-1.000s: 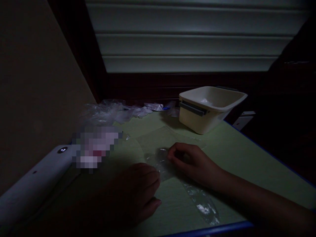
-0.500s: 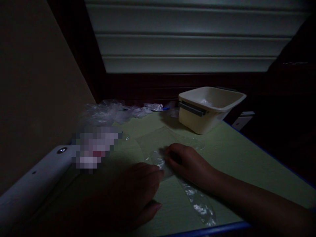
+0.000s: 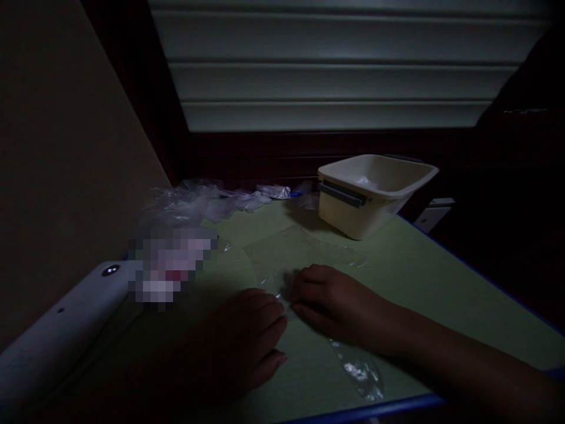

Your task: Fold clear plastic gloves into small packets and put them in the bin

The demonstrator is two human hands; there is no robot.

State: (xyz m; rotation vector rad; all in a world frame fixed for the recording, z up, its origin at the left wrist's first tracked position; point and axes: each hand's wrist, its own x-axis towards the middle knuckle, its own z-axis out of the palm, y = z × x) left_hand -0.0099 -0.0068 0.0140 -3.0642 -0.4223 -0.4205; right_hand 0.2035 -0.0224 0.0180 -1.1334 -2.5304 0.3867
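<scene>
A clear plastic bag (image 3: 282,250) lies spread on the green tabletop, with one strip reaching toward the bin and a crinkled end near the front edge. My right hand (image 3: 331,300) rests on its middle, fingers curled together with their tips on the plastic. Beside it, palm down, my left hand (image 3: 253,338) has its thumb apart from the loosely bent fingers and appears to hold nothing. Its fingertips are close to the bag's left side; dim light hides whether they touch it.
A cream bin (image 3: 353,215) with grey handles and some clear plastic inside stands at the back right. Crumpled clear plastic (image 3: 189,200) lies along the back left. A white long object (image 3: 66,324) and a blurred-out item (image 3: 172,265) occupy the left side.
My right hand has come down and slightly nearer, its fingers now lower and flatter on the plastic. The plastic's raised shiny folds between the hands look flatter. My left hand has barely shifted.
</scene>
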